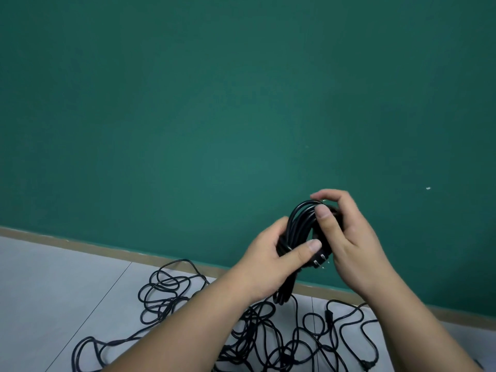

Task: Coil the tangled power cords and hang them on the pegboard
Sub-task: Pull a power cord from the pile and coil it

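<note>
A coiled black power cord (298, 226) is held upright in front of the green wall. My left hand (271, 260) grips the coil around its middle, thumb across the front near the metal plug prongs (320, 261). My right hand (349, 237) holds the coil's upper right side, thumb pressed on the top loops and fingers curled behind. The coil's lower loops hang below my left hand. More tangled black cords (257, 334) lie spread on the floor beneath my arms. No pegboard is in view.
A plain green wall (214, 103) fills most of the view, ending at a tan baseboard (80, 244). Light grey floor tiles (53, 291) stretch to the lower left.
</note>
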Action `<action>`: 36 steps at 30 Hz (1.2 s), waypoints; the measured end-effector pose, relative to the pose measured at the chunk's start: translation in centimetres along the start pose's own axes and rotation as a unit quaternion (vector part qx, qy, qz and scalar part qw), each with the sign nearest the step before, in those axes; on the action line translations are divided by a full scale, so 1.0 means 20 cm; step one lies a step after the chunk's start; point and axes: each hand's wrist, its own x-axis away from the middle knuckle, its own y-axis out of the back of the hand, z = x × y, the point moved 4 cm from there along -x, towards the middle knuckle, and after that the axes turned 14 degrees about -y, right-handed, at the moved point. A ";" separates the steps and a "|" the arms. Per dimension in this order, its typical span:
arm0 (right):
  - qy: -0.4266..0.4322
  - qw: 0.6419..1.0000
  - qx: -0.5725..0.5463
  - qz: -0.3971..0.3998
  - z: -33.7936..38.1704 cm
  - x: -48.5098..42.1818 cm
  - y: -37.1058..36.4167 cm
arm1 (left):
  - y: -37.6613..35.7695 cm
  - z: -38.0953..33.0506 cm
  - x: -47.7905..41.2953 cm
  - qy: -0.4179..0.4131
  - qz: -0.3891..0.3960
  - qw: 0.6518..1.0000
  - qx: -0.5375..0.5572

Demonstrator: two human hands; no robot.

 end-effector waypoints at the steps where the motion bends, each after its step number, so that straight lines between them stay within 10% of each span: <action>1: 0.006 1.000 -0.003 -0.006 0.00 0.00 0.00 | -0.01 0.00 0.00 0.004 0.006 1.000 0.000; 15: -0.015 0.989 0.012 -0.147 -0.10 -0.02 -0.04 | -0.07 0.06 0.05 0.104 -0.060 0.993 -0.004; 26: -0.057 0.989 -0.107 -0.087 -0.17 -0.07 -0.03 | -0.08 0.05 0.06 0.103 0.022 0.994 -0.021; 36: -0.044 0.997 0.007 -0.058 -0.17 -0.07 -0.06 | -0.04 0.12 0.03 0.084 -0.002 0.992 -0.090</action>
